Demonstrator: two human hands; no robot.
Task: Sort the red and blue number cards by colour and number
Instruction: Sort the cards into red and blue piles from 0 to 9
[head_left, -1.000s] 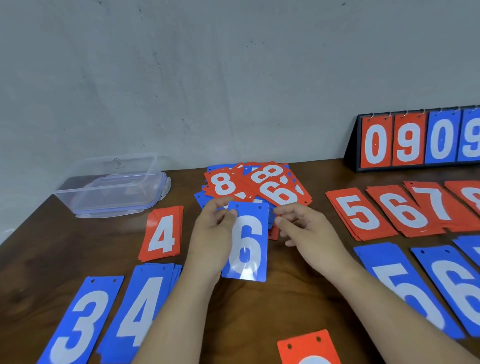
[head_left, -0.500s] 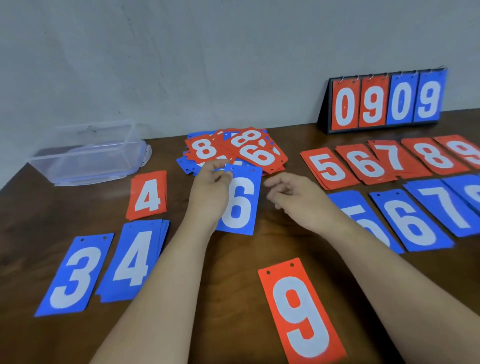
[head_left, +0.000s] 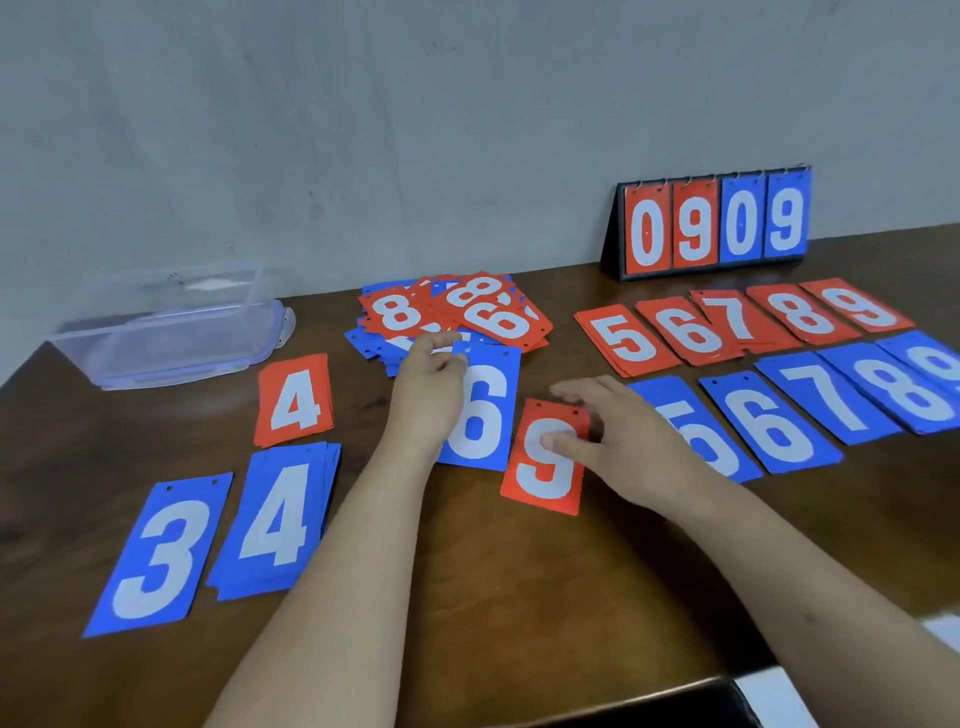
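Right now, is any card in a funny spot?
Yes. One red 9 card lies by itself mid-table beside the blue 6 card, partly under the right hand, far from the red 9 pile at the far right.

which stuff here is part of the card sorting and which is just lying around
In the job: left hand, holding the blue 6 card; right hand at the red 9 card; mixed pile; sorted red row; sorted blue row; red 4; blue 3; blue 4 stack.
Just lying about: clear plastic box; flip scoreboard.
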